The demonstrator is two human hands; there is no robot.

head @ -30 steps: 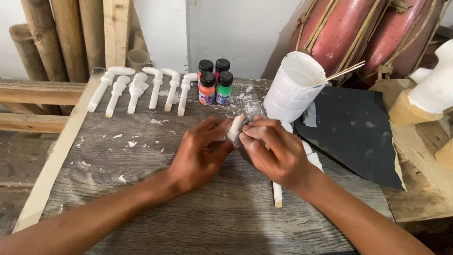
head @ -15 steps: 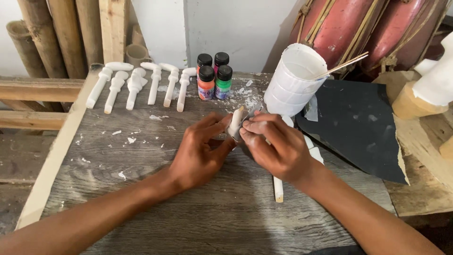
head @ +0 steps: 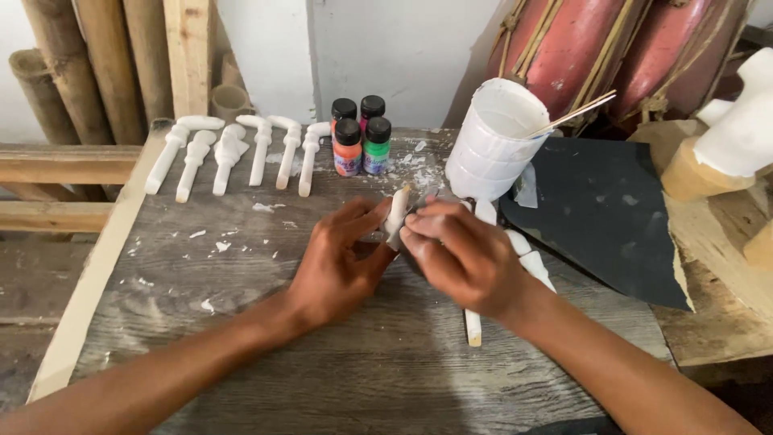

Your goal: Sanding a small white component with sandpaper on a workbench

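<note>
Over the grey wooden table (head: 241, 354), my left hand (head: 342, 262) pinches a small white carved piece (head: 396, 209) between thumb and fingers. My right hand (head: 463, 258) presses against the same piece from the right, its fingertips on the piece's side; whether it holds something dark against the piece I cannot tell. A white stick-like piece (head: 473, 326) pokes out from under my right wrist. A row of several white carved pegs (head: 233, 153) lies at the table's far left.
Several small paint bottles (head: 361, 137) with black caps stand at the back. A white tub (head: 493, 141) holding thin sticks stands right of them. A black sheet (head: 604, 217) covers the right side. Bamboo poles (head: 80, 64) and red drums (head: 612, 48) stand behind.
Both hands stay on the white piece with only small finger shifts; the view has moved slightly.
</note>
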